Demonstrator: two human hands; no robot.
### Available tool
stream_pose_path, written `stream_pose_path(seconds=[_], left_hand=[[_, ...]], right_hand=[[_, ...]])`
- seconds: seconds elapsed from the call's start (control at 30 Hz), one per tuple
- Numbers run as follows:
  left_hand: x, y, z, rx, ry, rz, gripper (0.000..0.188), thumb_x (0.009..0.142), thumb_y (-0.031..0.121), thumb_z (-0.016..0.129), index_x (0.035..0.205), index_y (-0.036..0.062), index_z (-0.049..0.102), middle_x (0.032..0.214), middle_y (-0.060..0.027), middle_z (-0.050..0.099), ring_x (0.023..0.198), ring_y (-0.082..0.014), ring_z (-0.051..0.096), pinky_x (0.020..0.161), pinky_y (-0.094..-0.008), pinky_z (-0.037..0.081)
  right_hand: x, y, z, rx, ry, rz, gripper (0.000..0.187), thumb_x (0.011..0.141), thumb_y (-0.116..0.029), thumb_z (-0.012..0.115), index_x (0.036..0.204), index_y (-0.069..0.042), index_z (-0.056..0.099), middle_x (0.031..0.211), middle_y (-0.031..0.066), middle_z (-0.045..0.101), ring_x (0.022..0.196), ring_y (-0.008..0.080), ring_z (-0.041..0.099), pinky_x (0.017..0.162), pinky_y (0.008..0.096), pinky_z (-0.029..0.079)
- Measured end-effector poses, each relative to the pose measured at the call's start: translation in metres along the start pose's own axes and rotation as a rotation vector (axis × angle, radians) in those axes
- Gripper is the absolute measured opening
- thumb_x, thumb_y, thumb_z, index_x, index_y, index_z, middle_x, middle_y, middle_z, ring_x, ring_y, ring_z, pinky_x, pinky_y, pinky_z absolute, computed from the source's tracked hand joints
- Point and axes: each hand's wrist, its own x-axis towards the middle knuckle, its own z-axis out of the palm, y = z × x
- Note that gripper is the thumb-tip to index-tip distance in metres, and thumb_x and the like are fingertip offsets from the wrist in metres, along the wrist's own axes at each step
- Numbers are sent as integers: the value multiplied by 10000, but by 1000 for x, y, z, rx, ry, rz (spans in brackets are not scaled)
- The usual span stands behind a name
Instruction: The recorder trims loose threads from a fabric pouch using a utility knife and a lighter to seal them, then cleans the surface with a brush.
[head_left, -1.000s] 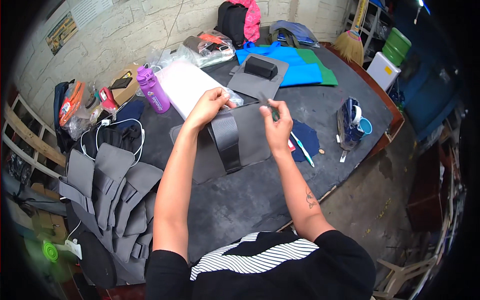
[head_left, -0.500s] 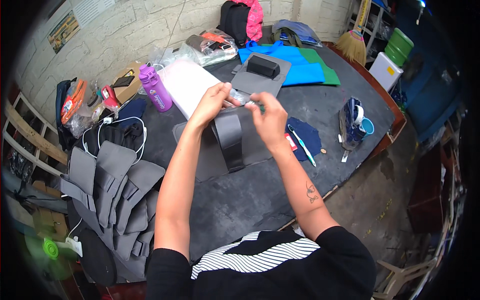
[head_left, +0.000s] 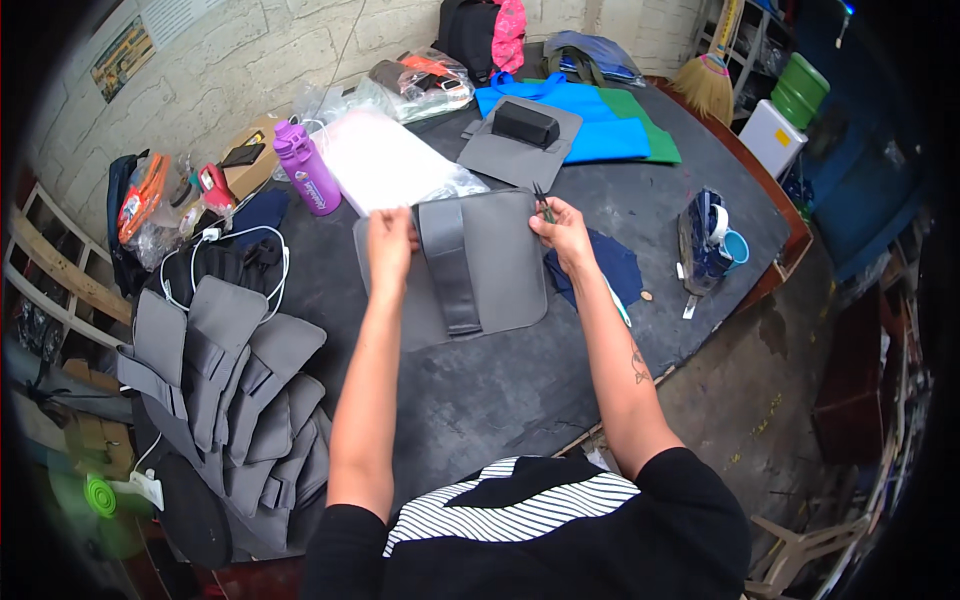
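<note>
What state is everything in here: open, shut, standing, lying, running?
Snips: in the right hand, blade tips seemingly slightly apart
Gray panel: spread out
Left hand: at the panel's far edge, grip unclear
Purple bottle: upright, lid on
Gray pieces: heaped, overlapping
Blue bag: lying flat
Green jug: atop the white dispenser
Broom: bristles down
Green fan: blades blurred, probably spinning

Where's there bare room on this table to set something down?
Bare black tabletop shows between the grey panel and the striped shirt, and between the navy cloth and the dark blue bundle, apart from a small tan scrap. Crowded: the left, with stacked grey pieces, and the far side around the purple bottle.
</note>
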Motion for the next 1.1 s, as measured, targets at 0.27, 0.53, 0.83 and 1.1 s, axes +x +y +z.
stream_pose_path(seconds=[0.27,0.53,0.83,1.1], left_hand=[[-37,-49,-20,-365,-356,-390,440,955,384,502,1214,29,478,979,-138,623,766,-179,605,684,-300,502],[-41,-64,-13,-481,-357,-447,324,976,190,436,1219,-10,512,1087,-154,618,924,-227,626,813,-344,522],[-54,-71,-23,-650,-272,-675,319,979,219,442,1169,-19,537,1132,-153,622,1032,-242,605,916,-394,482],[-111,-39,-16,-565,-382,-628,606,904,141,572,1406,16,257,1212,-172,573,1115,-242,566,897,-402,475]], right_hand=[[-2,43,32,-608,336,-287,230,742,-39,729,932,4,606,829,47,629,778,125,578,721,272,475],[-38,25,78,-566,-210,-186,485,651,-302,828,943,-23,559,880,118,599,825,192,576,739,319,470],[-125,6,72,-985,-513,-157,609,621,-92,819,1136,-114,495,1072,133,496,884,343,592,742,414,502],[-116,57,58,-539,-156,-189,160,735,-114,754,779,12,665,683,44,551,684,141,560,582,281,413]])
